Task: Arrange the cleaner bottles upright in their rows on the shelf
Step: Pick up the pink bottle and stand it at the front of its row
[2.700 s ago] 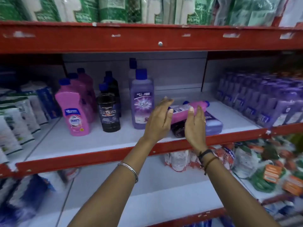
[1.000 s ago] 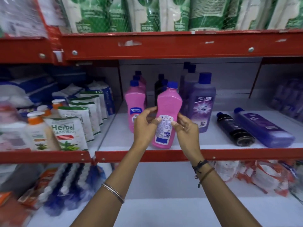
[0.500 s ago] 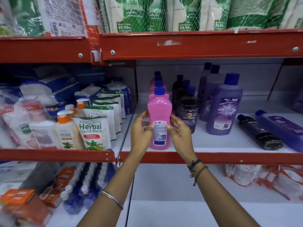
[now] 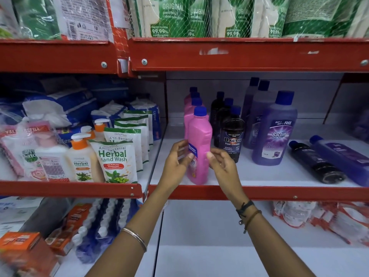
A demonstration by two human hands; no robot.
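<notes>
Both hands flank the front pink bottle (image 4: 199, 148) at the shelf (image 4: 259, 191) edge: the left hand (image 4: 176, 162) has fingertips on its label side, the right hand (image 4: 221, 164) has fingers loosely curled with fingertips at its right face. Neither is wrapped round it; the touch looks light, and the bottle stands upright on its own base at the head of the pink row.

What remains lies to the right. A black bottle (image 4: 317, 162) and a purple bottle (image 4: 343, 158) lie on their sides, touching or nearly so, caps pointing back-left and bases toward the front-right edge, so their long axes run diagonally. They are well apart from the hands, past the standing black row (image 4: 232, 134) and purple row (image 4: 274, 130).

The right hand is nearer them. I judge the next reach goes rightward, black bottle first, then tips it up cap-high for its row.
</notes>
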